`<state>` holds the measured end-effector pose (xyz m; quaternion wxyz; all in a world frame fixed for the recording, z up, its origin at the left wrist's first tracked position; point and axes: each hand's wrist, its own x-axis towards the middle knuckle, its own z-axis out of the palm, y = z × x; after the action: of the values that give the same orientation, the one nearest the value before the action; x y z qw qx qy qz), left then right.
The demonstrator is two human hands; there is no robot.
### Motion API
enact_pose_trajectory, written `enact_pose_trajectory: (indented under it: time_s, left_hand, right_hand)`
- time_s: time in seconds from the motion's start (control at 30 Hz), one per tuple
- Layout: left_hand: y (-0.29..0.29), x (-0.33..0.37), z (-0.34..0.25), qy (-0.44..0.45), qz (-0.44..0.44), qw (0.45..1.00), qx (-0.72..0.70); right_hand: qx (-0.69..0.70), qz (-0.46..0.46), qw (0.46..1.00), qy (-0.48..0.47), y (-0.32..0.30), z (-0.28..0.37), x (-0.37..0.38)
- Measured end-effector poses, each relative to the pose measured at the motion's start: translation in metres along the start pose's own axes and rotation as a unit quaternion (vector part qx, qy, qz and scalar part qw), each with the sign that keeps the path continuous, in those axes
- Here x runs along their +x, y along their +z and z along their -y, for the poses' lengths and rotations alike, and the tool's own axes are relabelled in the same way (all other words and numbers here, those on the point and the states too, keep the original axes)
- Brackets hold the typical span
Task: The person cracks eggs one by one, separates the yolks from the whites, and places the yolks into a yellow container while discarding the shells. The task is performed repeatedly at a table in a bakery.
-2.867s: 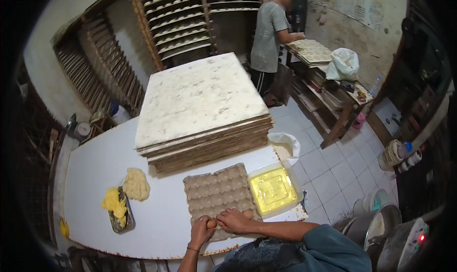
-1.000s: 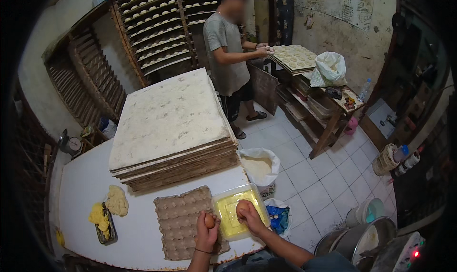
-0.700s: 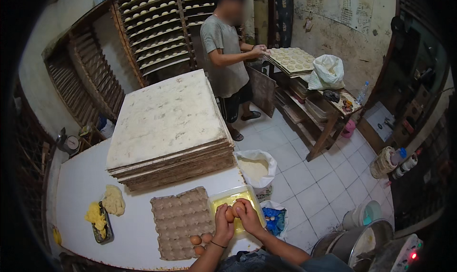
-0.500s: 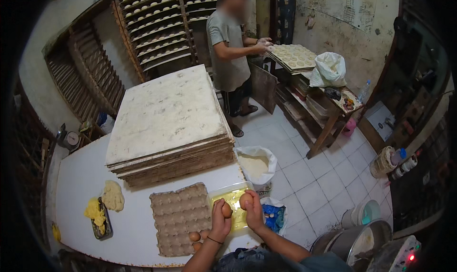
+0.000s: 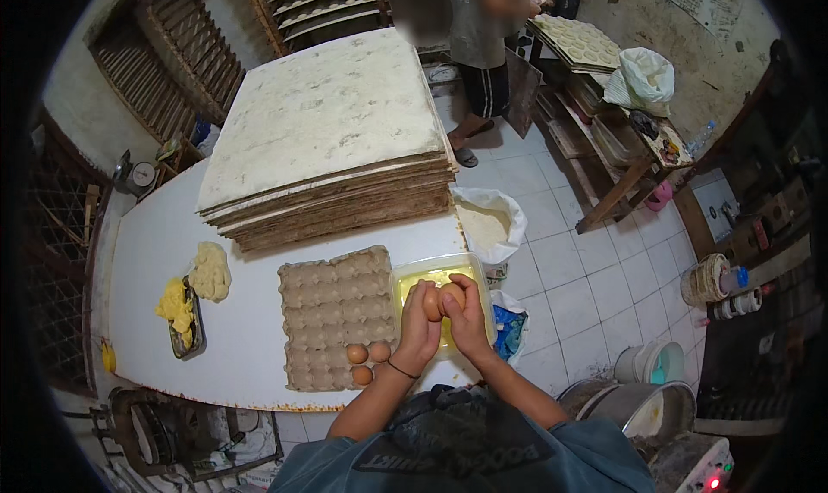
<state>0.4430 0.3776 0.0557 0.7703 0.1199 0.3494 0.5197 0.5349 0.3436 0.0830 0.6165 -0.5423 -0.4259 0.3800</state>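
Note:
My left hand (image 5: pixel 419 331) is closed round a brown egg (image 5: pixel 432 304), and my right hand (image 5: pixel 468 320) is closed round another brown egg (image 5: pixel 451 298). The two eggs touch, side by side, above a clear plastic tub (image 5: pixel 401 279) with yellow liquid in it. To the left of the tub lies a grey cardboard egg tray (image 5: pixel 332 312). Three brown eggs (image 5: pixel 357 353) sit in its near right corner, beside my left wrist. The other cups that show hold no eggs.
A tall stack of floured boards (image 5: pixel 323 122) stands behind the tray. On the left lie a dough lump (image 5: pixel 210 271) and a dark tin (image 5: pixel 187 329) with yellow fat. A white sack (image 5: pixel 487 221) stands beyond the table edge; a co-worker (image 5: pixel 479 36) stands farther back near a dough-laden board (image 5: pixel 576 40).
The two eggs, held apart before, have come together over the tub. My view has tipped downward, so my shirt shows. The co-worker's hands have lifted off the dough board.

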Motion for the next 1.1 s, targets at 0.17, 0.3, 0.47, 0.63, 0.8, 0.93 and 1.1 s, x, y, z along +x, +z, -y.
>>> enact_pose_trajectory:
  time_s: [0.17,0.3,0.47,0.63,0.8,0.93,1.1]
  left_hand:
    - [-0.001,-0.004,-0.004,-0.016,-0.027,0.999,-0.015]
    - [0.013,-0.008,0.001,0.017,-0.047,0.998,0.023]
    - [0.005,-0.008,-0.003,0.024,-0.044,0.999,0.001]
    - [0.002,-0.009,-0.008,0.038,-0.054,0.997,0.033]
    - [0.008,-0.014,-0.001,0.044,-0.05,0.995,0.073]
    - [0.007,-0.018,-0.004,0.035,-0.04,0.996,0.071]
    - [0.008,-0.02,0.002,0.04,-0.053,0.991,0.113]
  right_hand:
    - [0.133,-0.081,0.986,0.067,-0.013,-0.015,0.005]
    - [0.061,-0.005,0.997,0.047,0.002,-0.016,0.0]
    - [0.155,0.003,0.977,0.145,0.008,-0.023,0.004]
    - [0.202,-0.063,0.96,0.182,-0.005,-0.029,0.005]
    - [0.118,-0.067,0.983,0.125,0.002,-0.042,-0.004]
    - [0.173,-0.06,0.968,0.17,-0.003,-0.038,-0.004]
    - [0.046,-0.039,0.992,0.106,0.001,-0.036,-0.008]
